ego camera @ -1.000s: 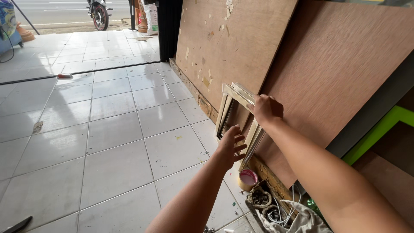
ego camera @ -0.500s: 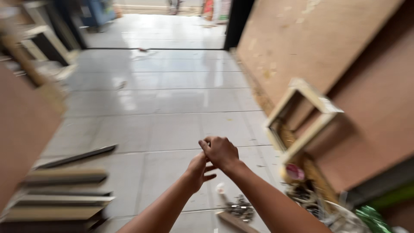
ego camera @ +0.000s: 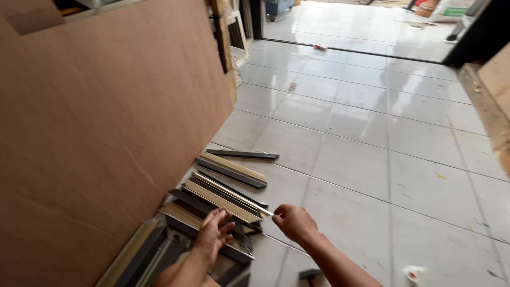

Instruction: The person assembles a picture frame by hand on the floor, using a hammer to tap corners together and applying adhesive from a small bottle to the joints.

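Head view: we look down at a tiled floor (ego camera: 372, 159).
Left hand (ego camera: 214, 234): fingers spread, pressing on the stack of frame mouldings (ego camera: 223, 199).
Right hand (ego camera: 294, 222): pinching the tip of one pale moulding strip (ego camera: 226, 201), just left of it.
Progress: we judge sorting barely begun; most strips lie untouched beyond both hands, beside a leaning plywood sheet (ego camera: 106, 117).

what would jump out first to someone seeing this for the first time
Most striking is the big brown board leaning upright and filling the left side of the view. At its foot, low in the middle, lies a pile of mitred frame strips, tan and dark, on the pale tiled floor. The left hand rests on the pile, while the right hand pinches the pointed end of one strip at the pile's right edge.
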